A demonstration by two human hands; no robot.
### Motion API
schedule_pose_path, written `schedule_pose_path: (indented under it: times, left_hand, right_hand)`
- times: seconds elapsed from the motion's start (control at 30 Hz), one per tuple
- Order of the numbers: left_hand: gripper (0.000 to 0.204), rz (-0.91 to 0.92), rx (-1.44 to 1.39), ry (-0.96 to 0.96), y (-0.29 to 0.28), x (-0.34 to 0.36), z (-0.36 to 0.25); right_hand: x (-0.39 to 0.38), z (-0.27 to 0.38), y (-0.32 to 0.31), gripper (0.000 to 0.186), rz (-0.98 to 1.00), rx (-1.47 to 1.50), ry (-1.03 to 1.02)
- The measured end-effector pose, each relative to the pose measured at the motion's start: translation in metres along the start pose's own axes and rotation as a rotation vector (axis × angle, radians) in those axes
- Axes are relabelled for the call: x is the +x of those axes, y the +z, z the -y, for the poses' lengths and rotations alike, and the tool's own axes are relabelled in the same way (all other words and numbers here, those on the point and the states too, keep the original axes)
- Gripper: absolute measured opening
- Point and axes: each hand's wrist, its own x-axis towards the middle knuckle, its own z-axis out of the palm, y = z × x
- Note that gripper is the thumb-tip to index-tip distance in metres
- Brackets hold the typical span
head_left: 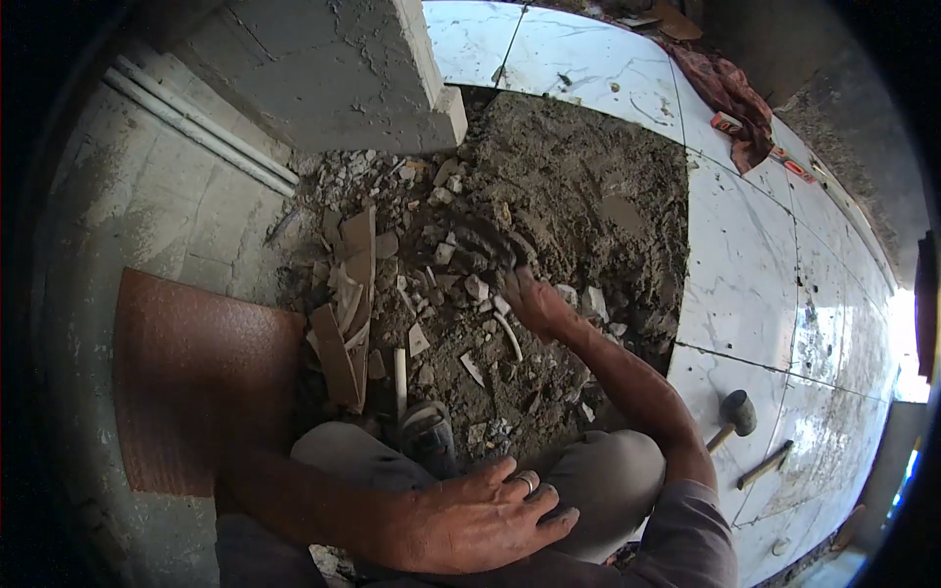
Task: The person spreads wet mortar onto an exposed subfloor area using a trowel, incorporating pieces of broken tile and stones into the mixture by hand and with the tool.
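Observation:
My right hand point(534, 299) reaches down to the edge of the wet grey mortar bed point(588, 186). Its fingers, coated in mortar, stretch out over the mortar and rubble and partly blend into them; nothing shows in their grasp. Broken stones and chips point(476, 287) lie around that hand. Over my lap rests my left hand point(475, 524), fingers spread, a ring on one of them, holding nothing. White marbled floor tiles point(740, 265) border the mortar at the right and the far side.
A mallet point(739, 413) and a hammer-like tool point(766, 465) lie on the right tiles. Farther off are a dark red cloth point(711, 78) and a red-marked level point(799, 171). Left stand a brown tile point(206, 382), broken flat pieces point(355, 260), wall pipes point(201, 127) and a pillar point(333, 83).

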Motion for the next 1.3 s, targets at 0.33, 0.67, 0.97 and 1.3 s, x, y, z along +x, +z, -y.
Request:
schedule_pose_path:
  times: [0.33,0.67,0.97,1.3]
  left_hand:
    - [0.046,0.072,-0.025,-0.03,-0.01,-0.002,-0.001]
    - [0.045,-0.026,-0.087,-0.059,-0.007,-0.004,-0.005]
    - [0.043,-0.08,-0.031,-0.085,0.0,-0.009,-0.008]
    - [0.039,-0.137,0.02,-0.061,-0.002,-0.011,-0.008]
  right_hand:
    - [0.022,-0.09,-0.029,0.033,-0.482,-0.113,0.314]
    - [-0.017,0.01,-0.051,0.051,0.014,-0.087,0.196]
    - [0.001,0.027,-0.069,0.049,0.138,-0.381,0.043]
    - [-0.032,0.062,-0.114,0.049,0.157,-0.412,0.087]
